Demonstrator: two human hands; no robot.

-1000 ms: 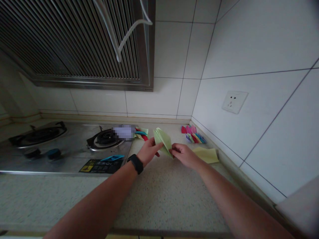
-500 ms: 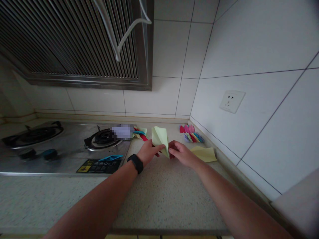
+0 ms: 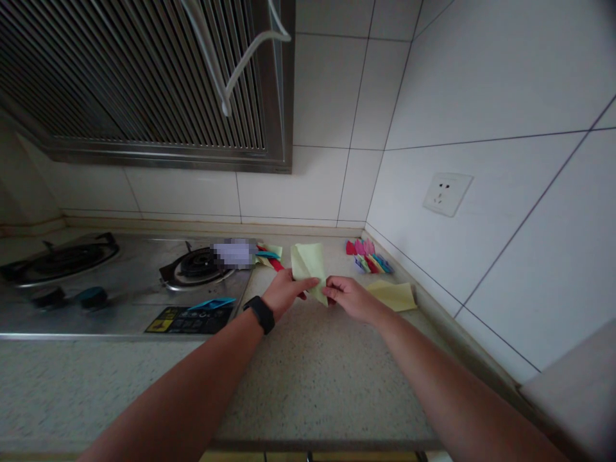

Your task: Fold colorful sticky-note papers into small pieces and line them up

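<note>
A pale green-yellow sheet of paper (image 3: pixel 308 260) with creases is held up over the counter between both hands. My left hand (image 3: pixel 286 290), a black watch on its wrist, pinches the sheet's lower left part with the thumb lying across the front. At the lower right edge, my right hand (image 3: pixel 344 292) grips the paper between thumb and fingers. Behind the right forearm lies a yellow sheet of paper (image 3: pixel 393 295). Small folded paper pieces (image 3: pixel 373 263) in several colours sit in the back corner, and more coloured paper (image 3: pixel 270 255) rests left of the held sheet.
To the left is a steel gas stove (image 3: pixel 129 276) with burners and knobs; a blue piece of paper (image 3: pixel 212 303) lies on its front right. A range hood (image 3: pixel 144 83) hangs above. The tiled right wall carries a socket (image 3: pixel 447 194). The speckled counter (image 3: pixel 317 378) ends nearby.
The right fingers have closed on the paper's lower right edge, and the sheet now looks spread wider and flatter toward me. The left hand keeps its pinch.
</note>
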